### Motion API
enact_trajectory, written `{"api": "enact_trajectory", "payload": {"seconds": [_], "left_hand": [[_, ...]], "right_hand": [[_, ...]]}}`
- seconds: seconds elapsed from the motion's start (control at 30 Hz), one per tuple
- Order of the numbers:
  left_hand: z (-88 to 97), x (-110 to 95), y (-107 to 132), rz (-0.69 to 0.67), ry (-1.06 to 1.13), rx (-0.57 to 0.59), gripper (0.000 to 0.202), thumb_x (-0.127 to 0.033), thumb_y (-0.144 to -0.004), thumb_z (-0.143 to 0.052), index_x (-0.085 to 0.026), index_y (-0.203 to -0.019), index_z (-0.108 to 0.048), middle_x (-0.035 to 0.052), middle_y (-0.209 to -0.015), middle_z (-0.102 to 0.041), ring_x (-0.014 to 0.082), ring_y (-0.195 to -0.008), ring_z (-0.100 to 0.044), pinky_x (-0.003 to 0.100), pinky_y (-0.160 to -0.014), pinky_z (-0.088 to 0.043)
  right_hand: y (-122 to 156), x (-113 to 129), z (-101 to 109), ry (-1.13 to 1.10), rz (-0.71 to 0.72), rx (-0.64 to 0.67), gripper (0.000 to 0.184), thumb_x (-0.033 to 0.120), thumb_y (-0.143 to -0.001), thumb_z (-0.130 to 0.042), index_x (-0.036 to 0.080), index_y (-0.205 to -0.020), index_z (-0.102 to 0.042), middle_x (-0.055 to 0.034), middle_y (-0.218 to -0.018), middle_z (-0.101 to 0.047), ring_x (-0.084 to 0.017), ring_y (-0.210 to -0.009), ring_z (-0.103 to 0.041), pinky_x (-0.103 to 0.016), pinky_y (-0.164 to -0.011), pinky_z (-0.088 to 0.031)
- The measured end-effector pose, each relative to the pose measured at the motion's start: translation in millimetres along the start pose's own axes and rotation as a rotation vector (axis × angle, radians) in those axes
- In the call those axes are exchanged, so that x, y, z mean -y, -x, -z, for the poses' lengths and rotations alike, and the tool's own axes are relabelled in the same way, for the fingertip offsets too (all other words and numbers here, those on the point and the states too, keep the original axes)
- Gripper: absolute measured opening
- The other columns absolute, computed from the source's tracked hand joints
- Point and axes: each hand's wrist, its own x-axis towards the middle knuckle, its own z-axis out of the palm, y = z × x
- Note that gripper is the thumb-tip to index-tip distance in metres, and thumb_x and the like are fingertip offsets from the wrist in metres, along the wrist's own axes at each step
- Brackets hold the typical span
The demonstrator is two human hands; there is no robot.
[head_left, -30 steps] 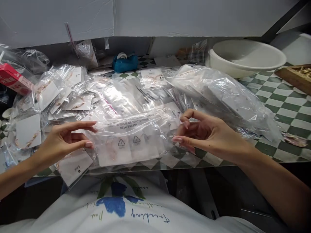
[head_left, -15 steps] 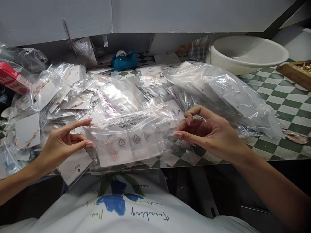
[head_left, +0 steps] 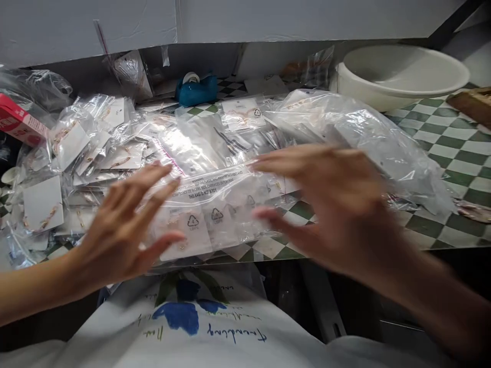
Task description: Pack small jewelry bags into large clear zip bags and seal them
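Note:
A clear plastic bag (head_left: pixel 230 217) with printed warning text and recycling marks lies at the table's front edge, white jewellery cards inside it. My left hand (head_left: pixel 128 225) is over the bag's left end, fingers stretched out and thumb apart. Over the right end is my right hand (head_left: pixel 330 199), blurred by motion, with its fingers extended and the thumb spread below them. Whether either hand touches the plastic I cannot tell. Left of the bag, bagged cards with bracelets (head_left: pixel 43 204) lie heaped.
A teal tape dispenser (head_left: pixel 196 91) stands at the back. Behind my right hand lies a large filled plastic bag (head_left: pixel 368 128), with a white basin (head_left: pixel 402 92) beyond it. A wooden tray (head_left: pixel 471 105) is at the far right, a red-and-pink box (head_left: pixel 23 122) at the left.
Both hands have moved inward over the printed bag, and their fingers have spread from pinched or curled poses. The card with handwriting by my left hand is now mostly out of sight.

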Motion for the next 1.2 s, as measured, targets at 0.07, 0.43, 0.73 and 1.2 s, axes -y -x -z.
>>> {"api": "enact_trajectory", "payload": {"seconds": [0.07,0.43,0.73,1.2], "left_hand": [[-23.8,-4,-5,-0.062,-0.041,0.144,0.079,-0.057,-0.1,-0.056,-0.017,-0.163,-0.029,0.0219,-0.164,-0.043,0.0382,-0.154,-0.038,0.057,-0.123,-0.034],[-63.8,-1,2,-0.007,-0.022,0.221,0.093,-0.067,-0.098,-0.048,-0.001,-0.161,-0.03,0.0262,-0.166,-0.037,0.039,-0.156,-0.033,0.056,-0.128,-0.021],[-55.4,10,5,0.023,-0.023,0.284,0.105,-0.082,-0.088,-0.051,-0.012,-0.165,-0.031,0.0223,-0.171,-0.027,0.0387,-0.158,-0.029,0.054,-0.128,-0.025],[-51.4,21,10,-0.095,0.011,0.348,0.079,-0.066,-0.096,-0.057,-0.053,-0.163,-0.017,0.0002,-0.175,0.019,0.0438,-0.161,-0.011,0.067,-0.128,-0.007]], "right_hand": [[-6,11,-29,0.188,0.282,0.159,0.063,0.062,-0.103,-0.048,0.019,-0.148,-0.053,-0.015,-0.159,-0.049,-0.041,-0.148,-0.043,-0.07,-0.119,-0.029],[-2,3,-67,0.218,0.273,0.362,0.076,0.05,-0.104,-0.039,0.008,-0.166,-0.025,-0.0111,-0.172,-0.021,-0.036,-0.161,-0.018,-0.071,-0.126,-0.011],[3,-19,-60,0.129,0.132,0.387,0.079,0.061,-0.104,-0.043,0.018,-0.168,-0.024,-0.0165,-0.174,-0.014,-0.036,-0.162,-0.012,-0.066,-0.126,-0.017],[4,-20,-60,0.079,0.086,0.435,0.086,0.073,-0.101,-0.038,0.024,-0.169,-0.017,-0.0112,-0.176,-0.004,-0.032,-0.163,0.0,-0.063,-0.13,-0.005]]}}
